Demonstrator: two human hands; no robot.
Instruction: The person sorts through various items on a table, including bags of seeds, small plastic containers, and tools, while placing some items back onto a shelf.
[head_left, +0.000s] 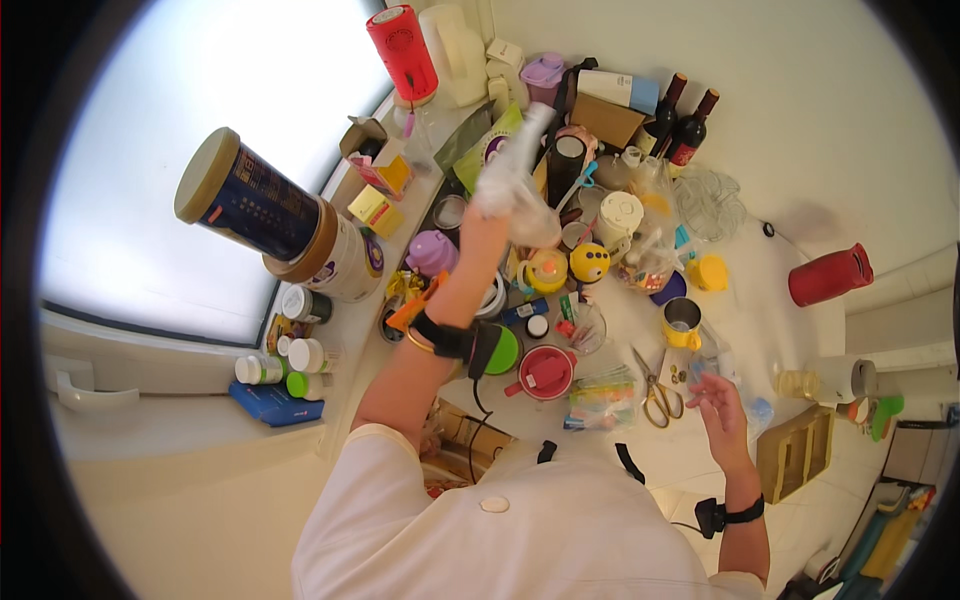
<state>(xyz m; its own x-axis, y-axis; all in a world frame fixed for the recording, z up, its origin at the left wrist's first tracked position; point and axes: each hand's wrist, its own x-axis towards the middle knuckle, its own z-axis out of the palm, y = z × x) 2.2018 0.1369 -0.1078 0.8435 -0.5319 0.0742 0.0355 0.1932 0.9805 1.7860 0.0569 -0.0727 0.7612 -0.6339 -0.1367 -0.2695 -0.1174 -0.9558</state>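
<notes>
My left hand (489, 211) reaches far over the crowded table, blurred and largely hidden by the crumpled clear plastic bag (529, 206) it grips. Beneath and around that bag are a green-and-grey pouch (487, 146), a black tumbler (568, 159) and a yellow toy-like cup (546, 271). Over the table's near right side, my right hand (721, 420) hovers with fingers apart and slightly curled. Close to its fingertips lies bluish clear plastic (701, 369). Just left of it are scissors (656, 397) with gold-coloured handles, beside a yellow steel-lined mug (681, 324).
A red lidded mug (546, 373) and a bag of colourful packets (601, 397) stand nearest me. Two wine bottles (688, 131) rise at the back. Stacked tins (259, 195) line the windowsill at left. A red bottle (831, 275) and a divided tray (795, 454) are at right.
</notes>
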